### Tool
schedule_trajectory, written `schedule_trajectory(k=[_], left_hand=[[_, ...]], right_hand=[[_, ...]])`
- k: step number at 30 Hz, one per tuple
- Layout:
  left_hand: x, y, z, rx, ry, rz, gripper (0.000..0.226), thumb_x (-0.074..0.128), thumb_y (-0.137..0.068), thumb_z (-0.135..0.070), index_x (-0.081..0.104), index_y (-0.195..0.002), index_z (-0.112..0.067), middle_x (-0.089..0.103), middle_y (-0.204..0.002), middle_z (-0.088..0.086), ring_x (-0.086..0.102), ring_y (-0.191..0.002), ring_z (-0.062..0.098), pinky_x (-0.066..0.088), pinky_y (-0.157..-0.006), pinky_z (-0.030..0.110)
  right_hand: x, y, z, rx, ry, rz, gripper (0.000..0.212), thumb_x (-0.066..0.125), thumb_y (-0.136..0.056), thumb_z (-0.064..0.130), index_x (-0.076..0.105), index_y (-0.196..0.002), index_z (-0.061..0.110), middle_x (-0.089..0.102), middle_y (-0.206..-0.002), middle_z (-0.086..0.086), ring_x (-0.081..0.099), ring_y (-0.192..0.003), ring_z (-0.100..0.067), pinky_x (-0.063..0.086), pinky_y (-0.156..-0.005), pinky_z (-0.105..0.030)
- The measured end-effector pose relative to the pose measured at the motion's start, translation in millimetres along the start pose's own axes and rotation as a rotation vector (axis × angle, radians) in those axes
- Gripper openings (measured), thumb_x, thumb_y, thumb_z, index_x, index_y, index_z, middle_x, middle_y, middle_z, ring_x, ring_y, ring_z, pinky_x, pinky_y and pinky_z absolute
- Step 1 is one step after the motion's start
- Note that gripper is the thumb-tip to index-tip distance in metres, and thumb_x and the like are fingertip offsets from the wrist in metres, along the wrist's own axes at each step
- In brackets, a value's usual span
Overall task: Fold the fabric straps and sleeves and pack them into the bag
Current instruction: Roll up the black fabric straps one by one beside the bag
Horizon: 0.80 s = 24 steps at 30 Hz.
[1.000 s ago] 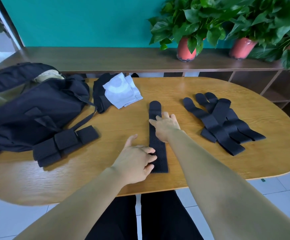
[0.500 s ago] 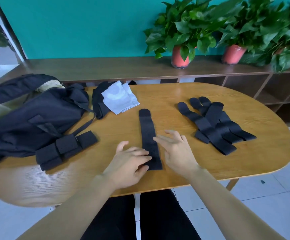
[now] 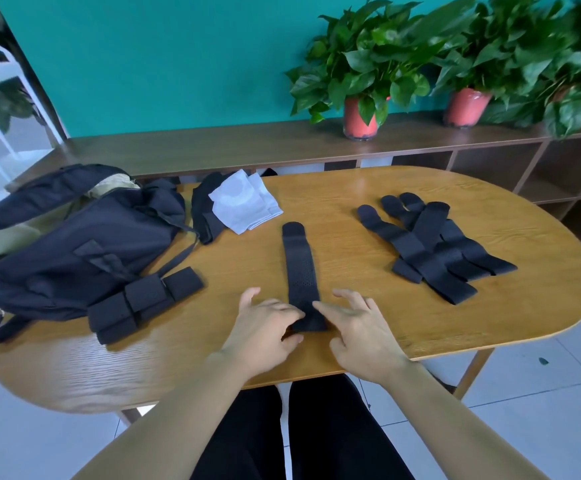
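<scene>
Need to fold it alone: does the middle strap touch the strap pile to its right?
Apart: the head view shows bare table between middle strap and strap pile.

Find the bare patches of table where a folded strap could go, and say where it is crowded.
Bare: between the single strap and the strap pile; from that pile to the right rim of the table; the near left corner. Crowded: the left side, with bag, folded straps and sleeves.

Likely an office lounge: teal wall (image 3: 178,64), potted plants (image 3: 361,81), low shelving (image 3: 212,147).
</scene>
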<state>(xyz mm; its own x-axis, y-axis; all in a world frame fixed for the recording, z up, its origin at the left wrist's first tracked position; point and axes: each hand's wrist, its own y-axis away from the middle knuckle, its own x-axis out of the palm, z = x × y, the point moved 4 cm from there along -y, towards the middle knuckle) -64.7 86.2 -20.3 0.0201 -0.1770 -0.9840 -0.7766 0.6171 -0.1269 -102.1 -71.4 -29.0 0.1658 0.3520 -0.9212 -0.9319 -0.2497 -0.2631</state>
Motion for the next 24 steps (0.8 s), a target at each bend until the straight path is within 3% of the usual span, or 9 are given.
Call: schedule_trajectory(k=[4,9,12,16,21,24], left_hand=[[6,-1,3,-0.036,0.065,-0.090,0.035,0.056,-0.091,-0.040,0.060,-0.125,-0.033,0.063,-0.119,-0.018,0.047,-0.122,0.001,-0.002,-0.108,0.036],[8,-5,11,-0.184,0.175,-0.172,0.026,0.058,-0.091,-0.041,0.063,-0.116,-0.038,0.067,-0.102,-0.016,0.055,-0.105,0.004,0.012,-0.091,0.027],[7,-10,13,-0.303,0.239,-0.184,0.024,0.055,-0.092,-0.042,0.060,-0.115,-0.038,0.067,-0.097,-0.018,0.058,-0.093,0.005,0.014,-0.080,0.027],[9,-17,14,-0.408,0.237,-0.200,0.012,0.054,-0.094,-0.038,0.060,-0.092,-0.027,0.070,-0.091,-0.014,0.062,-0.079,0.011,0.017,-0.075,0.029],[14,-27,19,-0.485,0.252,-0.178,0.029,0.058,-0.092,-0.035,0.051,-0.067,-0.023,0.059,-0.062,-0.008,0.055,-0.061,0.016,0.041,-0.074,0.033],[16,-32,22,-0.524,0.313,-0.124,0.026,0.060,-0.091,-0.034,0.055,-0.068,-0.024,0.060,-0.065,-0.008,0.058,-0.067,0.018,0.049,-0.077,0.040]], right_hand=[[5,-2,1,0.023,-0.016,-0.130,0.056,0.053,-0.068,0.016,0.061,-0.123,0.016,0.068,-0.102,0.008,0.044,-0.123,-0.020,0.035,-0.087,-0.029],[13,-12,-6,0.192,-0.156,-0.241,0.032,0.063,-0.079,0.015,0.067,-0.111,0.019,0.069,-0.093,0.009,0.042,-0.110,-0.008,0.023,-0.080,-0.022],[13,-20,-8,0.291,-0.182,-0.291,0.024,0.069,-0.081,0.017,0.068,-0.105,0.019,0.066,-0.082,0.010,0.048,-0.102,-0.011,0.021,-0.073,-0.023],[20,-28,-7,0.409,-0.163,-0.296,0.008,0.070,-0.082,0.020,0.067,-0.085,0.012,0.064,-0.074,0.003,0.053,-0.092,-0.017,0.026,-0.071,-0.029],[26,-36,1,0.474,-0.014,-0.328,0.024,0.076,-0.075,0.021,0.058,-0.061,0.014,0.058,-0.057,0.001,0.056,-0.072,-0.024,0.034,-0.059,-0.030],[27,-41,4,0.521,0.040,-0.309,0.023,0.075,-0.077,0.026,0.062,-0.064,0.012,0.062,-0.059,-0.002,0.057,-0.074,-0.026,0.038,-0.059,-0.032]])
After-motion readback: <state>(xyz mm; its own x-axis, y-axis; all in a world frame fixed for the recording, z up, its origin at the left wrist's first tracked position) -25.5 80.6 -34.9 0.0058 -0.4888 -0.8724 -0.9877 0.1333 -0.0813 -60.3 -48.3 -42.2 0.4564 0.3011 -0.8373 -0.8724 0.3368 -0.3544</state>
